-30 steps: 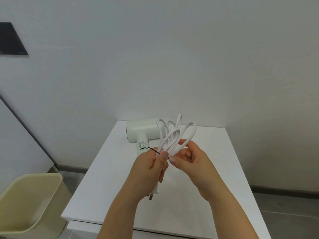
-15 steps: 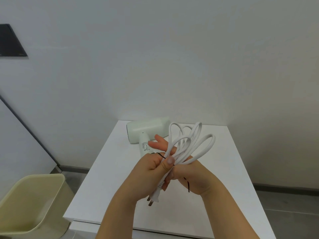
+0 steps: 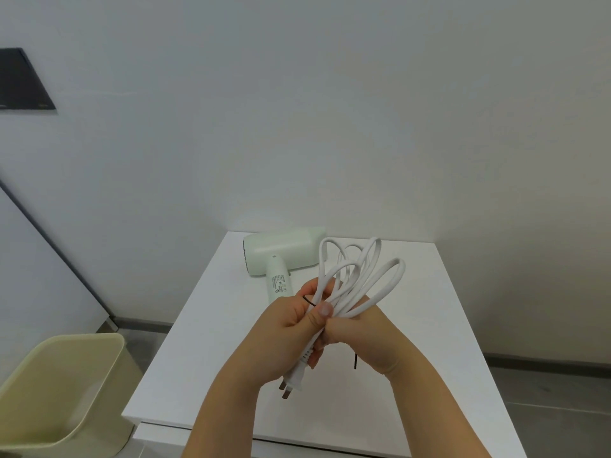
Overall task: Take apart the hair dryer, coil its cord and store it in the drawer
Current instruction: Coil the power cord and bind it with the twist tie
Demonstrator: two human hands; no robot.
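A pale green hair dryer (image 3: 281,251) lies on its side at the back of the white table (image 3: 413,325), handle toward me. Its white cord (image 3: 360,276) is gathered into several loops that fan up above my hands. My left hand (image 3: 287,338) grips the bundle, thumb pressed across it, with the plug (image 3: 292,381) hanging out below. My right hand (image 3: 370,338) is curled round the bundle from the right. A thin black tie wire (image 3: 309,301) shows by my left thumb, and its other end (image 3: 355,361) hangs under my right hand.
A pale yellow bin (image 3: 62,391) stands on the floor to the left of the table. White walls close in behind and on the right. A dark panel (image 3: 23,79) is mounted on the wall at upper left. No drawer front is plainly visible.
My right hand turned over and wrapped round the bundle, carrying the black wire down under it. The loops spread and leaned to the right. The plug slid lower.
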